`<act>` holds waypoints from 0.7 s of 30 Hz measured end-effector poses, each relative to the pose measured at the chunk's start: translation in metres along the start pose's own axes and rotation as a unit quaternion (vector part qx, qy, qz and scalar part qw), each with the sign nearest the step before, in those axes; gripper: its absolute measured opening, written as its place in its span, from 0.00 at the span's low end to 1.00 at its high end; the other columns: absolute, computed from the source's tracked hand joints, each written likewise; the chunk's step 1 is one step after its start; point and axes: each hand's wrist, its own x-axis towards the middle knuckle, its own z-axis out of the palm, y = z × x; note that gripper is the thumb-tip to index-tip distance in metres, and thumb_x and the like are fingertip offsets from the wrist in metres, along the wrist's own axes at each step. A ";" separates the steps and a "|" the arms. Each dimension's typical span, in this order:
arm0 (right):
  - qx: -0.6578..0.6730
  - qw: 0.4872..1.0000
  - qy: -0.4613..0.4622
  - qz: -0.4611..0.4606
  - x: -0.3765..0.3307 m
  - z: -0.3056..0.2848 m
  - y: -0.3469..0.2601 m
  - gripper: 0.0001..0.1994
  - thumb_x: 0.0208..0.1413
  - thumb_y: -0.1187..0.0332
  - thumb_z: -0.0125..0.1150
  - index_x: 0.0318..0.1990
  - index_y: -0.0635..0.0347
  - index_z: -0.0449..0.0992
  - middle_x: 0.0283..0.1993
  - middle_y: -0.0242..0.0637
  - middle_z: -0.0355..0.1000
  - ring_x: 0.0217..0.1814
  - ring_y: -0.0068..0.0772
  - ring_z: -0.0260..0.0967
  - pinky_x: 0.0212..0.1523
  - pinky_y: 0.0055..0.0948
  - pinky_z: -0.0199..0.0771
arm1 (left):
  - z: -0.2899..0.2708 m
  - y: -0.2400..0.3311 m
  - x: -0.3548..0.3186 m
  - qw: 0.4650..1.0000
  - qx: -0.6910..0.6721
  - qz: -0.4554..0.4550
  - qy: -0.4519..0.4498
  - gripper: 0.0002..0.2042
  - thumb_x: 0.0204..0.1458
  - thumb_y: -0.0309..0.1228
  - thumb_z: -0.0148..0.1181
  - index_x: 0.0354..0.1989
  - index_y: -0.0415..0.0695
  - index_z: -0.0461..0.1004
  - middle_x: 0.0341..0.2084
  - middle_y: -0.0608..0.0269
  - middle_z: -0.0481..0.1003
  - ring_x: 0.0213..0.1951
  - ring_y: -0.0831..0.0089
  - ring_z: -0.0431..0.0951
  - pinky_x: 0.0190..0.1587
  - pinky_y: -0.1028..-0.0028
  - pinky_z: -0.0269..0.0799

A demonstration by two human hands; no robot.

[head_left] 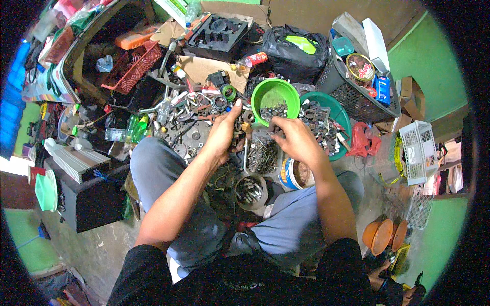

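Note:
My left hand point(223, 131) is held over the heap of metal parts point(191, 133), thumb stretched up and apart from the fingers. Those fingers are dark and partly hidden, with nothing clearly held in them. At the near rim of a bright green bowl point(289, 91), my right hand point(295, 137) has its fingers bent together in a pinch; anything between them is too small to make out. Small metal pieces point(274, 110) lie in the bottom of that bowl. Beneath my hands, a clear tray point(279, 164) is filled with screws.
A round tub of metal bits point(250, 193) and a white-and-blue bucket point(290, 176) stand between my knees. Right of the bowl is a dark green basin point(345, 120), then a grey basket point(375, 104). A black box point(84, 201) stands at left.

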 end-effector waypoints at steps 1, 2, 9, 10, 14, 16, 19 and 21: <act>0.001 1.000 -0.003 0.004 0.000 0.001 0.001 0.11 0.47 0.73 0.64 0.39 0.64 0.72 0.33 0.52 0.74 0.39 0.56 0.73 0.39 0.46 0.71 | 0.000 -0.001 0.001 1.000 0.003 0.002 -0.001 0.25 0.60 0.56 0.45 0.30 0.45 0.73 0.16 0.66 0.72 0.12 0.79 0.66 0.12 0.78 0.56; 0.003 1.000 -0.006 0.008 0.000 0.001 0.002 0.11 0.48 0.73 0.64 0.39 0.64 0.72 0.33 0.53 0.74 0.39 0.57 0.73 0.39 0.46 0.71 | -0.001 -0.001 0.001 1.000 0.003 0.001 0.000 0.25 0.60 0.56 0.45 0.31 0.45 0.74 0.16 0.67 0.72 0.12 0.79 0.66 0.12 0.78 0.56; 0.049 0.998 0.034 0.032 0.005 -0.002 -0.001 0.10 0.54 0.66 0.62 0.37 0.64 0.74 0.32 0.52 0.75 0.37 0.55 0.74 0.38 0.43 0.73 | -0.001 -0.001 0.003 0.998 0.063 -0.006 -0.019 0.25 0.60 0.55 0.46 0.31 0.43 0.75 0.16 0.67 0.72 0.15 0.79 0.69 0.15 0.78 0.59; 0.085 0.995 0.037 0.039 0.007 -0.006 -0.007 0.12 0.55 0.63 0.61 0.37 0.63 0.75 0.33 0.52 0.75 0.38 0.55 0.74 0.38 0.44 0.73 | -0.002 -0.001 0.001 0.996 0.082 -0.002 -0.024 0.25 0.60 0.55 0.47 0.31 0.41 0.75 0.17 0.67 0.72 0.16 0.79 0.69 0.17 0.78 0.61; 0.156 0.985 0.010 0.069 0.008 0.000 -0.015 0.17 0.55 0.55 0.63 0.36 0.64 0.76 0.31 0.51 0.75 0.35 0.53 0.75 0.36 0.43 0.72 | 0.002 -0.014 0.006 0.974 0.193 0.117 -0.024 0.27 0.58 0.53 0.53 0.35 0.35 0.79 0.20 0.66 0.74 0.25 0.81 0.68 0.31 0.76 0.65; 0.185 0.982 0.023 0.042 0.008 0.005 -0.023 0.18 0.55 0.54 0.63 0.36 0.64 0.76 0.30 0.50 0.75 0.34 0.50 0.75 0.36 0.41 0.72 | 0.004 -0.015 0.002 0.958 0.254 0.128 -0.022 0.27 0.58 0.53 0.52 0.37 0.35 0.80 0.23 0.63 0.76 0.29 0.78 0.72 0.36 0.73 0.69; 0.186 0.981 0.000 0.053 0.009 0.002 -0.027 0.19 0.55 0.54 0.64 0.33 0.66 0.76 0.27 0.50 0.74 0.28 0.42 0.74 0.32 0.39 0.71 | 0.007 -0.012 -0.004 0.954 0.272 0.125 0.007 0.28 0.59 0.53 0.52 0.40 0.34 0.79 0.27 0.59 0.79 0.32 0.75 0.74 0.41 0.71 0.70; 0.168 0.983 -0.021 0.070 0.008 0.004 -0.019 0.20 0.54 0.54 0.64 0.32 0.67 0.76 0.25 0.50 0.73 0.26 0.40 0.73 0.30 0.38 0.70 | 0.008 -0.012 -0.003 0.955 0.271 0.123 0.008 0.28 0.59 0.53 0.52 0.42 0.34 0.79 0.28 0.57 0.79 0.33 0.75 0.75 0.42 0.70 0.70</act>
